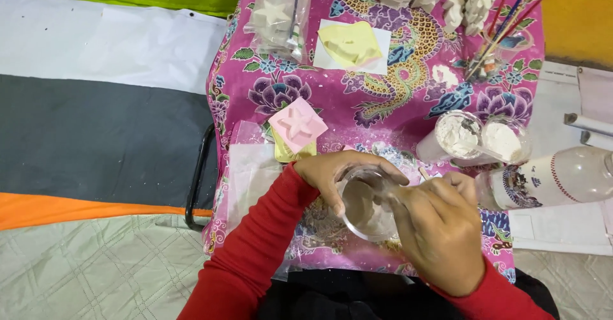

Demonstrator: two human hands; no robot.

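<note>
At lower centre of the frame our left hand grips the clear cup of grey mix; our right hand is clenched above it, maybe stirring; rough stirring could spill it on the cloth

A single head-worn camera looks steeply down from above the person's own lap, close over the hands, which fill the lower middle of the frame. The view faces forward across a small counter draped in a pink patterned cloth, whose far edge meets the top of the picture. The left half takes in the floor covering of white, grey and orange bands beside the counter. The right edge catches a yellow surface. No second view shares the scene.
</note>
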